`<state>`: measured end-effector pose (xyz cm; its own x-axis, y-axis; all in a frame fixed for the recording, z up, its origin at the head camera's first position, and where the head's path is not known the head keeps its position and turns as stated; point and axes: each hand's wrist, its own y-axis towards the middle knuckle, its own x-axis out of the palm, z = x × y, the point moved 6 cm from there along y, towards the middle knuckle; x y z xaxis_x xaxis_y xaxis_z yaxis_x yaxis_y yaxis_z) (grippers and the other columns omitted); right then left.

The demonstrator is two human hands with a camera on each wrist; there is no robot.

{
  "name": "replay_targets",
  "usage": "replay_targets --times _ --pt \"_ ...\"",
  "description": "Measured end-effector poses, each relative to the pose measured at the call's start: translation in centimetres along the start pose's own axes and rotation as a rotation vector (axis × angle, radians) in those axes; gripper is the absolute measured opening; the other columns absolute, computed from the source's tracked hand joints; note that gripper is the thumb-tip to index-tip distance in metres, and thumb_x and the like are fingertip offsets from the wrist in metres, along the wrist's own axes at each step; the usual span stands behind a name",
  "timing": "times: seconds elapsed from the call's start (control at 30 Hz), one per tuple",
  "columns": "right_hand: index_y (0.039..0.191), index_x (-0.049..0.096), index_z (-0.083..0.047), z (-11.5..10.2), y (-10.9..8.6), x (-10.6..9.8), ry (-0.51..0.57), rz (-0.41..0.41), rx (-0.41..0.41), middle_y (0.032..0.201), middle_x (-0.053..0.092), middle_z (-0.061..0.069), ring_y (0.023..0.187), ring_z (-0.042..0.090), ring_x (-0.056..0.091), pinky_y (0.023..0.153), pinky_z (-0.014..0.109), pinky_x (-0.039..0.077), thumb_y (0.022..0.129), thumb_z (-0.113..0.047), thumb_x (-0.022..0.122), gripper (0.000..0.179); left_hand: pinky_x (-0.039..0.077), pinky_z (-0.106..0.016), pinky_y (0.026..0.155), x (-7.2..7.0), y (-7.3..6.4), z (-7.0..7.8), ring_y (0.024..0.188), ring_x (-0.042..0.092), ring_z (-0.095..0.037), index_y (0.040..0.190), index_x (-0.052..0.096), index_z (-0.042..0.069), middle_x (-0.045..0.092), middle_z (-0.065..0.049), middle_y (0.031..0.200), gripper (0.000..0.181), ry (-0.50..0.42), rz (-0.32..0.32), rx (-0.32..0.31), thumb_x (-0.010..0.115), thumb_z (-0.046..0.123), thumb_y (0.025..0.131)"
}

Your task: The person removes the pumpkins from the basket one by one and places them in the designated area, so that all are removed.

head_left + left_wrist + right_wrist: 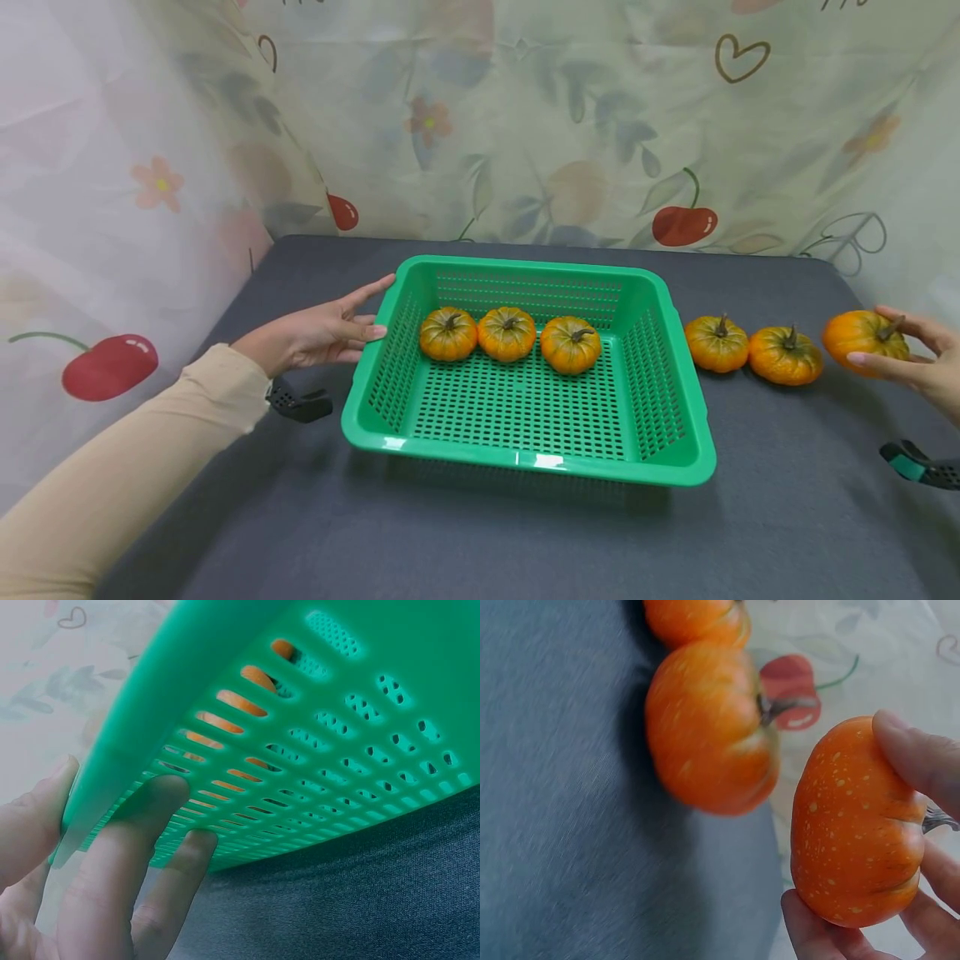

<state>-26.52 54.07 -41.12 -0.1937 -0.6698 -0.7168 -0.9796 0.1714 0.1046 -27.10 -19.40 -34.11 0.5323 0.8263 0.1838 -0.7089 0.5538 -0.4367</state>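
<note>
A green perforated plastic basket (pixel 517 467) sits on the dark table, with three small orange-green pumpkins (pixel 570 345) in a row inside. At its left side my left hand (pixel 318 333) touches the rim with fingers extended. In the left wrist view, fingertips (pixel 169 791) rest against the slotted outer wall. My right hand (pixel 933 354) holds another pumpkin (pixel 862 342) by its sides, at the far right; the right wrist view shows thumb and fingers around this speckled pumpkin (pixel 855 825), raised off the table.
Two more pumpkins, one close to the basket (pixel 717 343) and one beside it (pixel 785 356), stand on the table right of the basket. Patterned cloth (pixel 510 125) hangs behind and at both sides. Dark cloth covers the table (pixel 450 542).
</note>
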Motion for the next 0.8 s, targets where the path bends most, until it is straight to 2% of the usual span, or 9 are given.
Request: replay_targets --times 0.03,0.13,0.2,0.27,0.37,0.4,0.5,0.6,0.8 --pt "0.152 0.02 -0.039 0.8 0.2 0.1 -0.012 -0.008 -0.004 0.158 0.018 -0.002 0.091 0.003 0.05 0.084 0.024 0.053 0.091 -0.029 0.068 0.078 0.059 -0.038 0.085 0.0 0.0 0.0 0.107 0.067 -0.025 0.151 0.002 0.052 0.004 -0.013 0.163 0.09 0.0 0.001 0.0 0.053 0.0 0.098" --pt "0.151 0.021 -0.042 2.3 0.3 0.3 -0.04 0.006 0.009 0.156 0.02 -0.006 0.082 -0.014 0.042 0.065 0.009 0.046 0.09 -0.031 0.07 0.079 0.06 -0.037 0.084 0.0 0.0 0.0 0.105 0.068 -0.024 0.152 0.002 0.051 0.005 -0.013 0.163 0.09 0.003 0.002 0.0 0.053 0.0 0.098" --pt "0.153 0.018 -0.036 1.5 -0.3 0.4 -0.03 -0.018 0.019 0.16 0.015 0.005 0.094 0.0 0.051 0.062 0.013 0.047 0.09 -0.03 0.069 0.081 0.06 -0.036 0.083 0.0 0.0 0.0 0.103 0.068 -0.023 0.152 0.002 0.051 0.006 -0.013 0.163 0.09 0.003 0.002 0.0 0.053 0.0 0.098" --pt "0.154 0.016 -0.036 0.9 -0.8 0.6 -0.052 -0.027 0.041 0.16 0.014 0.01 0.11 0.014 0.047 0.057 0.011 0.043 0.091 -0.034 0.068 0.082 0.06 -0.036 0.082 0.0 0.0 0.0 0.103 0.068 -0.023 0.151 0.003 0.052 0.006 -0.013 0.163 0.09 0.003 0.002 0.001 0.053 0.0 0.098" --pt "0.156 0.011 -0.031 -0.2 -1.6 0.8 -0.035 -0.079 0.074 0.16 0.004 0.023 0.134 0.044 0.02 0.076 0.035 0.054 0.092 -0.035 0.066 0.084 0.06 -0.036 0.083 0.0 0.0 0.0 0.104 0.068 -0.023 0.151 0.003 0.053 0.004 -0.013 0.163 0.09 0.007 -0.002 0.003 0.054 0.001 0.098" --pt "0.155 0.01 -0.034 0.1 -1.6 0.9 -0.056 -0.08 0.084 0.16 0.004 0.023 0.138 0.043 0.016 0.08 0.043 0.054 0.092 -0.038 0.065 0.083 0.06 -0.036 0.083 0.0 0.0 0.0 0.104 0.068 -0.023 0.151 0.004 0.053 0.004 -0.013 0.163 0.09 0.005 -0.001 0.001 0.054 0.001 0.097" --pt "0.155 0.005 -0.033 1.1 -1.3 1.3 -0.025 -0.111 0.09 0.158 -0.005 0.03 0.142 0.053 0.001 0.087 0.074 0.036 0.093 -0.038 0.064 0.086 0.06 -0.036 0.083 0.1 0.0 0.0 0.103 0.068 -0.023 0.151 0.002 0.052 0.004 -0.013 0.163 0.09 0.009 -0.001 0.002 0.054 0.001 0.098" --pt "0.154 0.002 -0.036 2.6 -0.7 1.5 -0.027 -0.117 0.082 0.157 -0.007 0.031 0.142 0.052 -0.006 0.093 0.078 0.028 0.092 -0.04 0.065 0.088 0.06 -0.036 0.083 0.1 -0.1 0.0 0.103 0.068 -0.023 0.151 0.001 0.052 0.004 -0.012 0.163 0.091 0.005 -0.001 0.002 0.054 0.001 0.097" --pt "0.156 -0.001 -0.021 0.7 -1.4 1.6 -0.034 -0.159 0.101 0.154 -0.009 0.037 0.14 0.053 -0.016 0.104 0.079 0.003 0.093 -0.04 0.063 0.092 0.06 -0.036 0.083 0.2 -0.2 0.2 0.105 0.067 -0.023 0.152 -0.001 0.05 0.004 -0.013 0.163 0.092 0.011 -0.002 0.002 0.054 0.001 0.097"
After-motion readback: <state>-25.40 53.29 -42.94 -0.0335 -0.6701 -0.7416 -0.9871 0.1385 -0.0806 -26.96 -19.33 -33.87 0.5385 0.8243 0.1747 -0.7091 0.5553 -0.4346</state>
